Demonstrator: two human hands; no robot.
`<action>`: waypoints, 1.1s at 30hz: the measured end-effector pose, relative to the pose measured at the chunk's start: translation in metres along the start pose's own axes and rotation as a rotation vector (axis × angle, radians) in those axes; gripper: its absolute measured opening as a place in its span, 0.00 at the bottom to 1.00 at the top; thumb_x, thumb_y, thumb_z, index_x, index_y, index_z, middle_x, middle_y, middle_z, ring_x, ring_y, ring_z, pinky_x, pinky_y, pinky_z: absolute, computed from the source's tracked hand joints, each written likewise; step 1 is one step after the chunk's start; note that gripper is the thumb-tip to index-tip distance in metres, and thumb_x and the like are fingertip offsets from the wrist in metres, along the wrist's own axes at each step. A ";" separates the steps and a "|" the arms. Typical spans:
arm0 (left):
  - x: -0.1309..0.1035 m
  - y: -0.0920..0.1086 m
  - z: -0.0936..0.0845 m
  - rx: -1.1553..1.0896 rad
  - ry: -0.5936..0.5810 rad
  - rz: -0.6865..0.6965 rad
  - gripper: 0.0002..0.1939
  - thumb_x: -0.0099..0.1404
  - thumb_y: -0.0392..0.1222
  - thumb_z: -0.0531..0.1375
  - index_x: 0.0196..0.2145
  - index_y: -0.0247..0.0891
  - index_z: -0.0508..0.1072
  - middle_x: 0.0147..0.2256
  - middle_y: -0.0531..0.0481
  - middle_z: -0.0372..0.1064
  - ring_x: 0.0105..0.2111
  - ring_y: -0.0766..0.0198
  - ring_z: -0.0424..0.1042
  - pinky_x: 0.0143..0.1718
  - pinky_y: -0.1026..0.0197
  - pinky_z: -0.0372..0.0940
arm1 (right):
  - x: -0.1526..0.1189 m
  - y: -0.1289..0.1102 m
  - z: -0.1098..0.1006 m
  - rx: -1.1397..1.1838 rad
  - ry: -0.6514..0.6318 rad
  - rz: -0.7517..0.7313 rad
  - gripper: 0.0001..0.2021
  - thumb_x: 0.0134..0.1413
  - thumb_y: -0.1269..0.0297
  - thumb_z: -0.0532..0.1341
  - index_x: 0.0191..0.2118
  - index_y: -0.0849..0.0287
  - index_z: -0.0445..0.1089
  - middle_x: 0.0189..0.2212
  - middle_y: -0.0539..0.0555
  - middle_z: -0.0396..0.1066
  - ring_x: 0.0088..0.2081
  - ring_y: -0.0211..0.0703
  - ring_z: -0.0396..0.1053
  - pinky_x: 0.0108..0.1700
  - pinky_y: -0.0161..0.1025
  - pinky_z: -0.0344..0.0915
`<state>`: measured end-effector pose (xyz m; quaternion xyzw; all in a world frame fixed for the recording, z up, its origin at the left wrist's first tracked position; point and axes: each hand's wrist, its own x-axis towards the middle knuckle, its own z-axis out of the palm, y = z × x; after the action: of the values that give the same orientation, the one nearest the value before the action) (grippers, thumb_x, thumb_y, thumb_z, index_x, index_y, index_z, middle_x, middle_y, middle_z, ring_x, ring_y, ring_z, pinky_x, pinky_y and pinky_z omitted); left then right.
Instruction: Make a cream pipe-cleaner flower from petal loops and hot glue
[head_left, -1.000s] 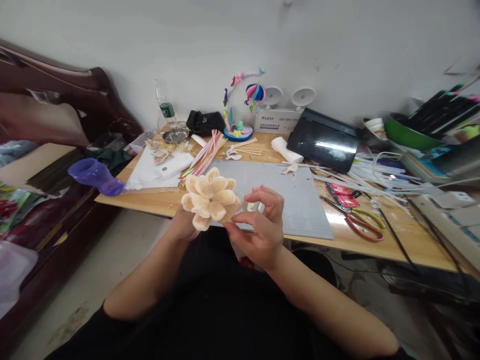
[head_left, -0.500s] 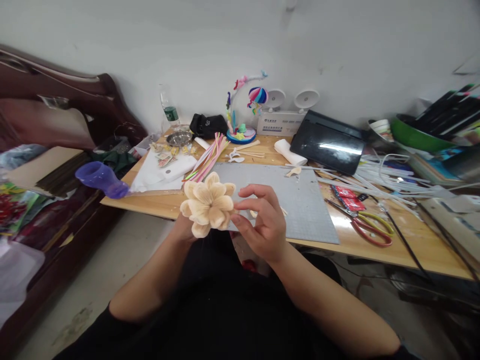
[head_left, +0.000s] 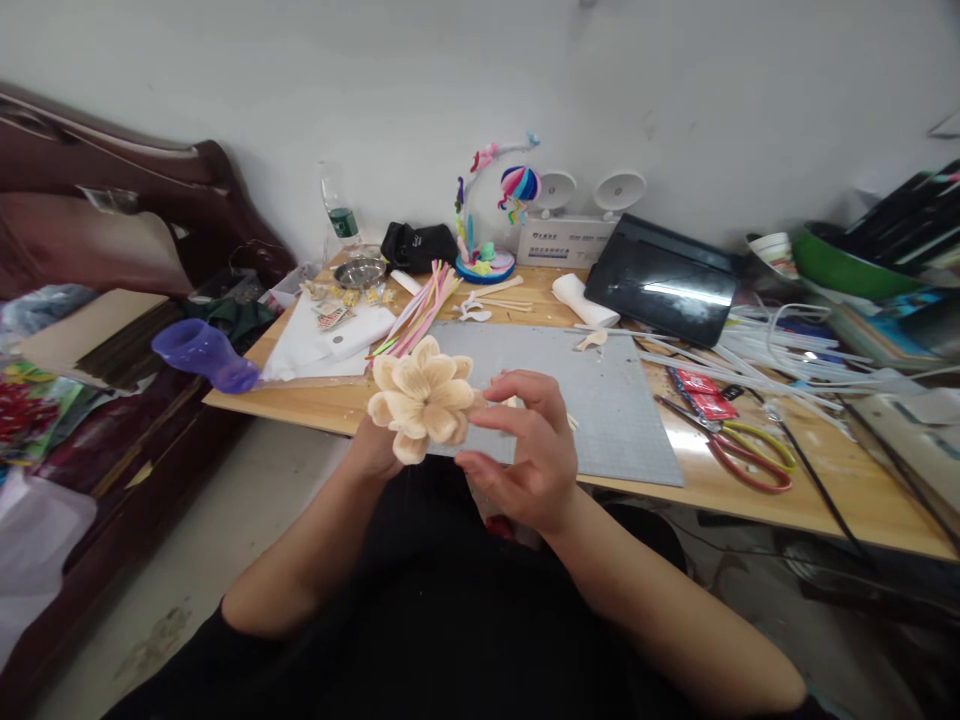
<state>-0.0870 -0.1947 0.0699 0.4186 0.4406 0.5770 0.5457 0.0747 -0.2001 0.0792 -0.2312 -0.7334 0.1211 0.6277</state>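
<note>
A cream flower with layered, fuzzy petals (head_left: 426, 398), which look like bent pipe cleaners, is held up above the table's front edge. My left hand (head_left: 377, 448) is closed beneath it, its fingers mostly hidden behind the petals. My right hand (head_left: 531, 445) is beside the flower on the right, thumb and fingers apart, the index fingertip at the outer petals. Whether that fingertip touches a petal I cannot tell. Behind the hands lies a grey cutting mat (head_left: 622, 420) with a loose cream petal piece (head_left: 592, 340) near its far edge.
Red-and-yellow-handled scissors (head_left: 739, 450) lie right of the mat. Pink and white pipe cleaners (head_left: 426, 312) lie behind the flower. A purple vase-like container (head_left: 206, 355) is at the left table edge. A black case (head_left: 664, 280) and a colourful balloon ornament (head_left: 484, 262) stand farther back.
The flower has turned and tilted slightly in my left hand. My right thumb has moved away from the petals and its fingers have spread. The view has shifted a little.
</note>
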 end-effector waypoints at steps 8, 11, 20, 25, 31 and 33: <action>0.002 -0.012 -0.004 -0.256 -0.006 0.039 0.18 0.43 0.49 0.68 0.33 0.43 0.72 0.35 0.52 0.73 0.37 0.61 0.71 0.30 0.62 0.68 | -0.008 0.004 0.010 -0.100 0.012 -0.023 0.06 0.44 0.71 0.64 0.29 0.55 0.67 0.37 0.52 0.61 0.42 0.44 0.61 0.48 0.51 0.63; 0.004 -0.014 -0.007 -0.223 0.037 0.001 0.16 0.44 0.48 0.67 0.31 0.42 0.72 0.32 0.52 0.72 0.31 0.64 0.71 0.25 0.64 0.67 | -0.016 0.011 0.014 -0.094 0.008 -0.026 0.05 0.45 0.70 0.64 0.29 0.54 0.67 0.37 0.52 0.60 0.43 0.44 0.61 0.49 0.52 0.62; 0.004 -0.006 0.000 -0.063 0.039 0.118 0.17 0.46 0.51 0.66 0.31 0.41 0.70 0.34 0.47 0.72 0.39 0.54 0.71 0.31 0.56 0.68 | -0.007 0.000 0.005 -0.268 0.013 -0.207 0.12 0.45 0.58 0.65 0.39 0.51 0.68 0.35 0.52 0.61 0.40 0.44 0.60 0.50 0.52 0.60; 0.001 -0.012 0.004 0.039 0.144 0.240 0.13 0.48 0.50 0.65 0.25 0.39 0.69 0.25 0.49 0.71 0.35 0.57 0.70 0.32 0.57 0.67 | -0.005 -0.006 0.016 -0.378 -0.039 -0.214 0.07 0.46 0.66 0.64 0.35 0.52 0.70 0.30 0.51 0.64 0.37 0.43 0.58 0.47 0.48 0.60; 0.002 -0.027 0.000 0.114 0.279 0.332 0.07 0.52 0.41 0.62 0.31 0.38 0.71 0.27 0.52 0.71 0.28 0.64 0.69 0.31 0.61 0.66 | -0.018 0.004 0.023 -0.382 -0.018 -0.242 0.10 0.45 0.73 0.64 0.35 0.53 0.70 0.27 0.50 0.65 0.36 0.42 0.58 0.45 0.46 0.59; 0.002 -0.031 -0.004 0.189 0.326 0.392 0.07 0.54 0.40 0.61 0.33 0.38 0.72 0.30 0.51 0.72 0.31 0.63 0.70 0.34 0.61 0.65 | -0.019 0.006 0.020 -0.375 -0.030 -0.219 0.10 0.46 0.66 0.65 0.38 0.53 0.70 0.28 0.51 0.64 0.36 0.43 0.58 0.46 0.47 0.59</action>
<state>-0.0829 -0.1922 0.0390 0.4464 0.4851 0.6878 0.3037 0.0579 -0.2020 0.0569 -0.2609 -0.7730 -0.0829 0.5723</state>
